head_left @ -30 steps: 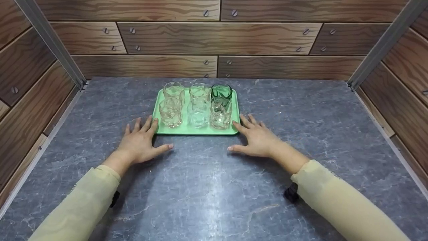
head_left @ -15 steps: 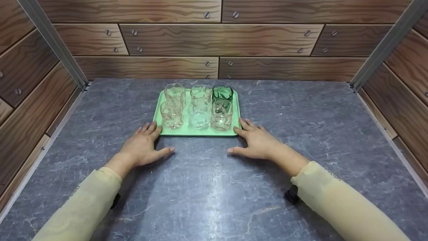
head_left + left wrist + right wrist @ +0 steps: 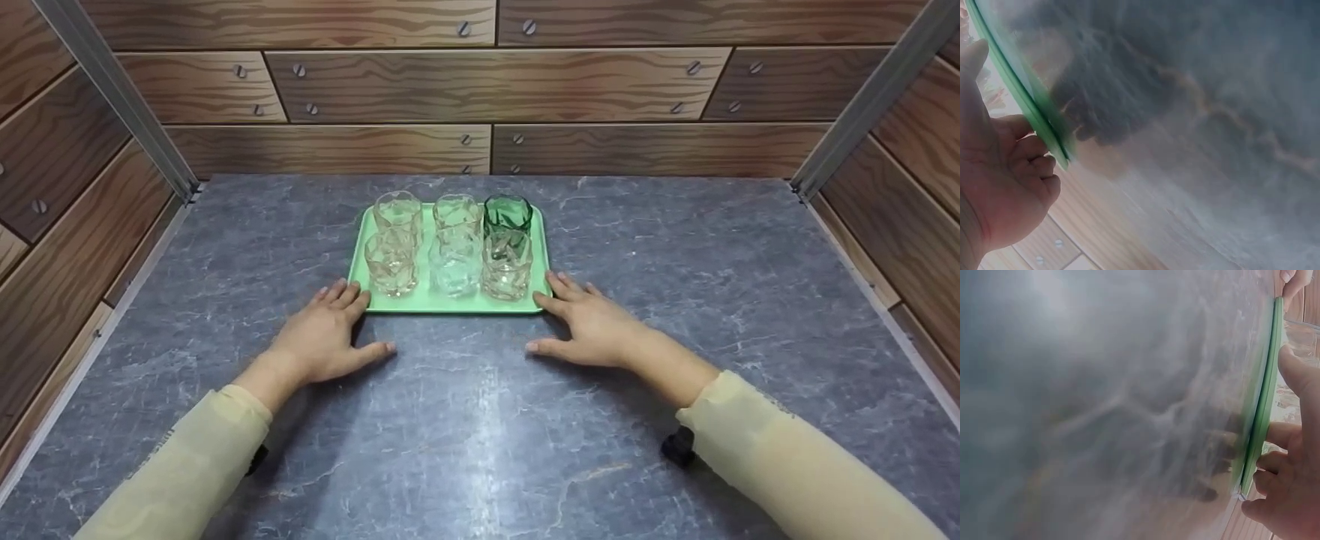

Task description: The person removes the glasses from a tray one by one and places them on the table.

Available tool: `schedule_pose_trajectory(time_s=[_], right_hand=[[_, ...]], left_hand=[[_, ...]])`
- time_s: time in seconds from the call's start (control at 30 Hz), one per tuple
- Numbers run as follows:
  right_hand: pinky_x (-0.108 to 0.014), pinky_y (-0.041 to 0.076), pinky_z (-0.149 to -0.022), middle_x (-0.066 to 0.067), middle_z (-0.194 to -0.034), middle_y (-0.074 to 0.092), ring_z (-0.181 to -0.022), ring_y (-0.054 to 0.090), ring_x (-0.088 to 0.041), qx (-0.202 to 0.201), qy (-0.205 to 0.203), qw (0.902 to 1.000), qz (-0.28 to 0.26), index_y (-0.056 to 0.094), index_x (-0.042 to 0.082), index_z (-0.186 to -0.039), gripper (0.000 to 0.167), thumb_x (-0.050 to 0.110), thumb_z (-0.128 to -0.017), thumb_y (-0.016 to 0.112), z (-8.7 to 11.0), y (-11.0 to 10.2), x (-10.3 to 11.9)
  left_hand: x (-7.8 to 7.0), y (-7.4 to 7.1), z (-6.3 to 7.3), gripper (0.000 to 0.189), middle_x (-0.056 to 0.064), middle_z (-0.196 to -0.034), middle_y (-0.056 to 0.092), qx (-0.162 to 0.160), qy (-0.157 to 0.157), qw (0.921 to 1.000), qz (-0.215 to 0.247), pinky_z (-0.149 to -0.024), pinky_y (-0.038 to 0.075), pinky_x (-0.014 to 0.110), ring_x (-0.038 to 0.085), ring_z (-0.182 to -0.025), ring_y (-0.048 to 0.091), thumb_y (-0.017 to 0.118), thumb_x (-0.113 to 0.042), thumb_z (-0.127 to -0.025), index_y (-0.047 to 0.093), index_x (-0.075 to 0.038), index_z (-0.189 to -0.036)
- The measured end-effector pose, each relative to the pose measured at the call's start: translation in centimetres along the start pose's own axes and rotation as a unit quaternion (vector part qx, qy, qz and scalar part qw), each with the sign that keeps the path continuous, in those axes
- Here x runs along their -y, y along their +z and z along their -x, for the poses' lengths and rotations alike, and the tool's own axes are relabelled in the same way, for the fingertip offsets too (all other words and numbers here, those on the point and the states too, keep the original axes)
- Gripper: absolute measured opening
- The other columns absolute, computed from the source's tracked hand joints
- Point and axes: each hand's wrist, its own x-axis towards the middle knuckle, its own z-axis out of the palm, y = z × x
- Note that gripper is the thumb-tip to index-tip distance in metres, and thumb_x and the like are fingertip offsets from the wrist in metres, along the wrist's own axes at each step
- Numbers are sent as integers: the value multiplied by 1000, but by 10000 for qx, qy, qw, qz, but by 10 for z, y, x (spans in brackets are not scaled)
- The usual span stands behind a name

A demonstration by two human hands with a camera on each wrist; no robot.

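Note:
A light green rectangular tray lies toward the back of the table, bearing several faceted drinking glasses in two rows. Most are clear; the back right one is a dark green glass, and the front middle glass looks faintly bluish. My left hand touches the tray's front left corner with its fingers, thumb held out over the table. At the front right corner, my right hand touches the tray's side likewise. Both wrist views show fingers against the green rim; the tray's underside is hidden.
A grey marbled tabletop surrounds the tray. Wood-patterned panels stand behind and along both sides, with metal posts at the back corners.
The tray with its glasses has shifted slightly toward me and a little to the right, both hands moving with it. The left hand's spread fingers have drawn closer together.

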Motion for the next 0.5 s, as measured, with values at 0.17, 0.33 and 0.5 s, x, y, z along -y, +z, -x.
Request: schedule_pose_trajectory(time_s=[0.17,0.33,0.5], right_hand=[[-65,15,-125,-21,-174,13,-160,16,-41,-10,-95,9999,-70,39,9,-165,97,72,-95,62,16,3,-1],[-64,16,-126,-19,-175,13,-160,17,-40,23,-140,9997,-207,40,10,-165,95,72,-96,63,29,6,-2],[-64,20,-125,-19,-175,15,-159,20,-41,-72,-158,9997,-167,42,10,-164,94,72,-95,63,42,7,-5]], left_hand=[[-8,3,9,103,30,-165,34,-87,194,9997,-92,-128,18,56,46,-157,26,57,-73,-97,40,7,-159],[-17,7,19,105,30,-163,38,-176,370,9991,-140,-128,20,55,45,-156,29,57,-76,-95,42,6,-159],[-25,9,26,104,31,-161,41,-244,545,9982,-111,-127,22,56,46,-154,31,57,-77,-95,45,5,-158]])
